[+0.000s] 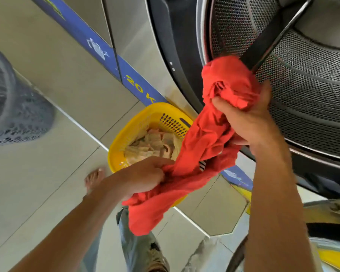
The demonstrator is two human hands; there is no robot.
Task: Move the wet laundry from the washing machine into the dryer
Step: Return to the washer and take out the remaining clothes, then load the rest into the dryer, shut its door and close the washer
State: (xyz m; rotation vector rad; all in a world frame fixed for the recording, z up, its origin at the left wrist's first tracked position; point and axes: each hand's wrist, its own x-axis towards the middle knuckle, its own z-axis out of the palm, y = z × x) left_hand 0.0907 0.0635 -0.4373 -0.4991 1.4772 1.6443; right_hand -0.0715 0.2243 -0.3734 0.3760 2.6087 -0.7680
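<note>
Left hand (145,173): we see it gripping the lower part of the red garment (210,138).
Right hand (249,122): fist closed on the garment's upper bunch, at the drum (306,79) mouth.
Yellow basket (132,130): behind our left hand, holding pale laundry (153,142).

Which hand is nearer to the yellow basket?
The left. The left hand grips the red cloth right over the yellow basket's near rim. The right hand grips the cloth higher up, at the drum opening.
</note>
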